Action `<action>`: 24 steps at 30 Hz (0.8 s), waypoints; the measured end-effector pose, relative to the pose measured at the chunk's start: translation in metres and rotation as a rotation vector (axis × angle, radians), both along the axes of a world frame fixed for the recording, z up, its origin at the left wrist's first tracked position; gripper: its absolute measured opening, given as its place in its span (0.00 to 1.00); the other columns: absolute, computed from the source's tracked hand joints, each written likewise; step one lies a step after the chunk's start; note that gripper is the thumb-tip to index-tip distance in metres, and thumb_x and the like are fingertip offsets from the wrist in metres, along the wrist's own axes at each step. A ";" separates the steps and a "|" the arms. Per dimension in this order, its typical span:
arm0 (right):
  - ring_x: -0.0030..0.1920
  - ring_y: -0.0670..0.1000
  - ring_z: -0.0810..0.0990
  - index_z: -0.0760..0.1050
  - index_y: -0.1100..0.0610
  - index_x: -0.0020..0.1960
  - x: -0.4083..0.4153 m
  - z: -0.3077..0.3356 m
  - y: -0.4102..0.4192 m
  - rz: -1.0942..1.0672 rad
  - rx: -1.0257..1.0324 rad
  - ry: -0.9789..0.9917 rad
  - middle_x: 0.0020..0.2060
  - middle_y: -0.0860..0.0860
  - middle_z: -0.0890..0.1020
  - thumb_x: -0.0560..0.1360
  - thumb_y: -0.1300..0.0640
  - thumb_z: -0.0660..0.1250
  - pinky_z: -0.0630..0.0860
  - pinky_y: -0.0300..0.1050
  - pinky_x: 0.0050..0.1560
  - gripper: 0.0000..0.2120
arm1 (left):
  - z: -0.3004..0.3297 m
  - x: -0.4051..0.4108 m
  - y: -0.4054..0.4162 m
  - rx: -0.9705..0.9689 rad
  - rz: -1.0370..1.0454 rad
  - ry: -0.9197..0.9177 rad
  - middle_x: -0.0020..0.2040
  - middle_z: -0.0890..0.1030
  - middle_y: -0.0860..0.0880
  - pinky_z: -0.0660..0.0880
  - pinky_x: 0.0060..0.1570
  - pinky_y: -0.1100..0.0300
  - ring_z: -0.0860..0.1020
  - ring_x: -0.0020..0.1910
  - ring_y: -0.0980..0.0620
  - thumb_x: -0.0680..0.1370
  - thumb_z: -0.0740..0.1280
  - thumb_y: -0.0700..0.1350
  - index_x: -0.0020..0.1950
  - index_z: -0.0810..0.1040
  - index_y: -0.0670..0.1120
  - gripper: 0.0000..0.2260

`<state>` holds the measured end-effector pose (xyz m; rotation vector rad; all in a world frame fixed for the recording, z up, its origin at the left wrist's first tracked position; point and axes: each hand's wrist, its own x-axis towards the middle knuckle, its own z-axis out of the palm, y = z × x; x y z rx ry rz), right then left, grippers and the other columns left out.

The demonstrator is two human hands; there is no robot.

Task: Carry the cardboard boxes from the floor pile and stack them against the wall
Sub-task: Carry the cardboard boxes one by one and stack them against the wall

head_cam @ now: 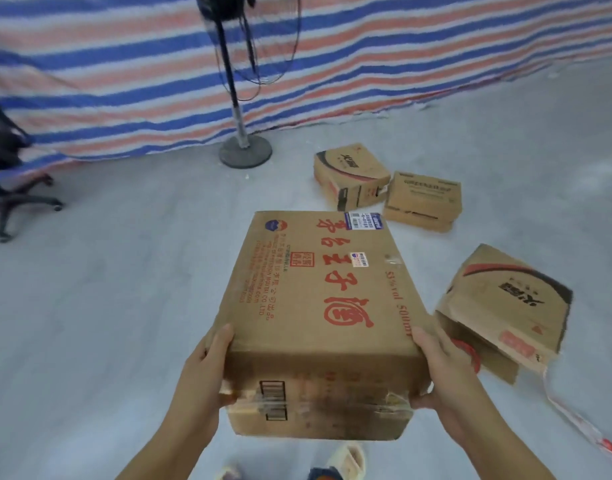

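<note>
Above the pale grey floor, a cardboard liquor carton printed with large red characters is held clear of the ground, long side pointing away from the person. The left hand clamps its near left corner, thumb laid on the top face and fingers curled under the end; the right hand does the same at the near right corner, a red bangle on that wrist. Both hands are pressed against the carton, carrying it between them.

Three more boxes lie on the floor to the right: a tilted, torn box with a black and red swoosh just beside the carried carton, and farther off a similar printed box touching a flat plain brown box. These look like what remains of the pile.

Ahead hangs a blue, red and white striped tarpaulin serving as the wall, with a pedestal fan standing before it and an office chair at the left edge. No stacked boxes show along it in this view, so I judge the job early or midway: one carton in transit, at least three left to fetch.
</note>
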<state>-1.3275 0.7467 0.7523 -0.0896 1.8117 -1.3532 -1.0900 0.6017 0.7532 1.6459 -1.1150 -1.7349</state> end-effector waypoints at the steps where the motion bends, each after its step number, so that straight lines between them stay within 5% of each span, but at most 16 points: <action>1: 0.46 0.47 0.75 0.71 0.35 0.55 0.013 0.001 -0.010 0.041 0.005 0.003 0.46 0.38 0.77 0.81 0.48 0.59 0.77 0.46 0.27 0.08 | 0.000 0.020 0.001 0.006 0.047 0.003 0.60 0.78 0.49 0.77 0.52 0.41 0.76 0.59 0.46 0.79 0.61 0.56 0.64 0.75 0.52 0.16; 6: 0.43 0.45 0.81 0.74 0.32 0.52 0.102 0.001 -0.056 0.295 -0.031 0.000 0.37 0.35 0.82 0.80 0.48 0.58 0.81 0.51 0.33 0.10 | 0.004 0.136 0.014 0.001 0.298 0.033 0.57 0.79 0.52 0.79 0.43 0.46 0.77 0.55 0.50 0.79 0.61 0.56 0.61 0.76 0.53 0.14; 9: 0.41 0.39 0.82 0.75 0.33 0.55 0.174 -0.003 -0.075 0.443 -0.066 -0.003 0.41 0.36 0.83 0.81 0.49 0.57 0.82 0.55 0.39 0.12 | 0.007 0.215 0.028 -0.029 0.450 0.027 0.53 0.78 0.54 0.77 0.36 0.52 0.76 0.49 0.54 0.79 0.62 0.55 0.61 0.76 0.52 0.14; 12: 0.49 0.46 0.80 0.75 0.32 0.55 0.245 -0.005 -0.089 0.542 -0.073 -0.006 0.43 0.39 0.83 0.81 0.48 0.57 0.81 0.62 0.43 0.12 | 0.010 0.286 0.047 -0.043 0.563 0.026 0.51 0.79 0.54 0.77 0.36 0.53 0.77 0.48 0.54 0.79 0.62 0.55 0.62 0.76 0.51 0.15; 19: 0.46 0.46 0.80 0.74 0.32 0.52 0.375 0.011 -0.119 0.825 -0.092 -0.008 0.38 0.39 0.83 0.81 0.48 0.56 0.82 0.60 0.41 0.12 | 0.015 0.409 0.090 -0.059 0.861 0.040 0.49 0.80 0.54 0.79 0.33 0.53 0.79 0.44 0.55 0.78 0.63 0.55 0.62 0.77 0.50 0.16; 24: 0.49 0.48 0.79 0.71 0.32 0.54 0.455 0.019 -0.149 1.071 -0.122 0.112 0.46 0.42 0.81 0.81 0.44 0.55 0.80 0.63 0.47 0.09 | 0.010 0.462 0.122 -0.074 1.097 0.111 0.38 0.83 0.58 0.80 0.31 0.52 0.81 0.32 0.59 0.78 0.63 0.55 0.55 0.80 0.53 0.11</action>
